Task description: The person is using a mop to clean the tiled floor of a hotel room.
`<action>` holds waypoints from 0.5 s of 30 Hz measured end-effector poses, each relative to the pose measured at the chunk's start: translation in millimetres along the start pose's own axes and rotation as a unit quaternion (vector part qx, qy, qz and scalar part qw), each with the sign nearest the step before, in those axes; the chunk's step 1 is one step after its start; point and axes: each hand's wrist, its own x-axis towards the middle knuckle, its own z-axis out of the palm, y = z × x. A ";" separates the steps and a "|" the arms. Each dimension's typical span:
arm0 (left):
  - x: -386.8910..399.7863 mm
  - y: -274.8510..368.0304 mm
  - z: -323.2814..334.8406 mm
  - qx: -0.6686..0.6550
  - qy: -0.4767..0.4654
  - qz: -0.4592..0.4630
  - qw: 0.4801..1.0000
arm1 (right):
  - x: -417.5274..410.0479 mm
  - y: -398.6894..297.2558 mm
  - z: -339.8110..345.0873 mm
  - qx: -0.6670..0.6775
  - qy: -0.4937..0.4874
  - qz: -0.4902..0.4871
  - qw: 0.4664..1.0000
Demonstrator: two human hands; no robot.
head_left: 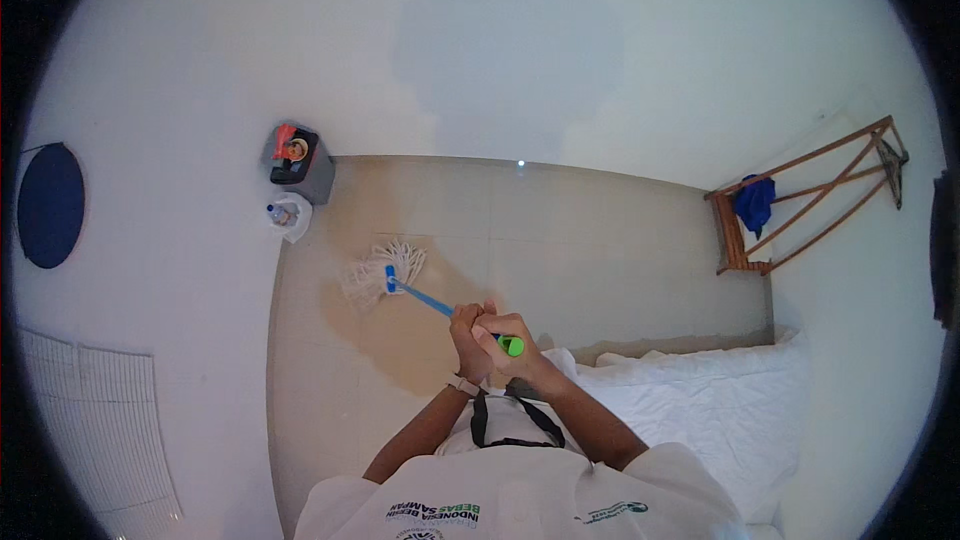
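A string mop (391, 270) with white strands and a blue clamp rests on the tiled floor, left of centre. Its blue handle slants up to my hands and ends in a green cap (511, 346). My left hand (469, 341), with a band on its wrist, is closed round the handle. Beside it, nearer the green end, my right hand (514, 345) grips the same handle. The two hands touch and partly hide each other's fingers.
A grey bin (319, 178) with items on top stands in the corner, beside a white bag (298, 221) holding a plastic bottle. A wooden rack (731, 232) with a blue cloth (755, 202) stands at right. White bedding (697, 405) lies close on my right. Walls border the floor.
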 end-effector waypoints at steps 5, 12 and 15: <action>-9.6 -32.4 4.9 -0.274 -0.001 0.021 0.961 | 11.1 -30.4 15.5 -0.037 -0.045 -0.081 0.995; 21.5 15.0 13.0 -0.169 -0.096 -0.014 0.981 | -15.2 -41.7 15.5 -0.160 0.039 -0.109 0.980; 44.7 -10.5 25.7 -0.132 -0.204 0.093 0.966 | -28.1 -55.2 24.4 -0.175 0.071 -0.138 0.972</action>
